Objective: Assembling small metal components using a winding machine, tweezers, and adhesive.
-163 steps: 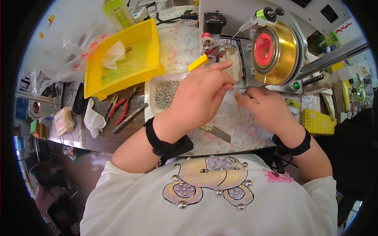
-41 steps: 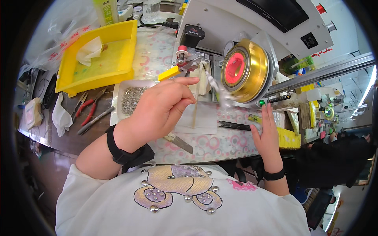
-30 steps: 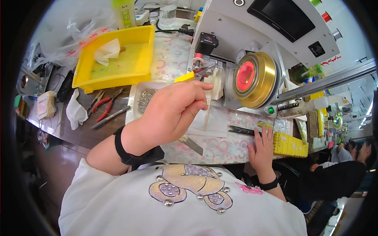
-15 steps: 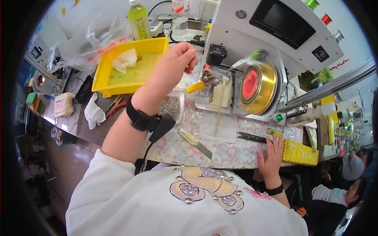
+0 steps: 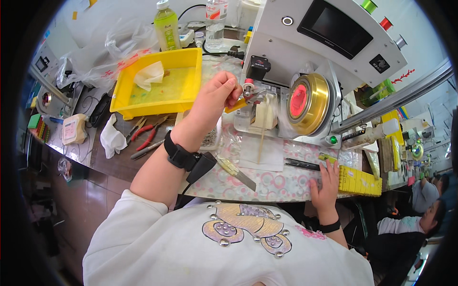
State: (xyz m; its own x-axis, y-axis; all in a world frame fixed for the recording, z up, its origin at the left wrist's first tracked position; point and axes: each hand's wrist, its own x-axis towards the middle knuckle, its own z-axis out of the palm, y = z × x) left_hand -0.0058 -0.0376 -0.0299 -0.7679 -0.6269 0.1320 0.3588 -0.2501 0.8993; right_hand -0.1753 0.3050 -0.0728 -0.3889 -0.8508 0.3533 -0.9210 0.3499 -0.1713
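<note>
My left hand (image 5: 220,97), fingers curled closed, hovers beside a yellow lever (image 5: 234,105) on the white bench machine (image 5: 281,43). Whatever those fingers hold, if anything, is hidden. A red-topped spindle (image 5: 248,85) stands just right of the fingers. Below the machine's dark screen (image 5: 335,27) sits a gold reel (image 5: 316,107) with a red centre. My right hand (image 5: 326,186) lies flat on the patterned table cover with its fingers apart. It rests between a black-handled cutter (image 5: 302,164) and a yellow block with ruled markings (image 5: 360,181).
A yellow tray (image 5: 129,111) holding a tissue stands left, with red-handled pliers (image 5: 145,137) before it. A box of small metal pieces (image 5: 210,138) is partly behind my left wrist. A utility knife (image 5: 235,173) lies near the front edge. Bottles (image 5: 168,29) stand behind.
My left hand has come down and right a little, close to the yellow lever. A ring light on the machine's round button is now lit. My right hand stays on the table.
</note>
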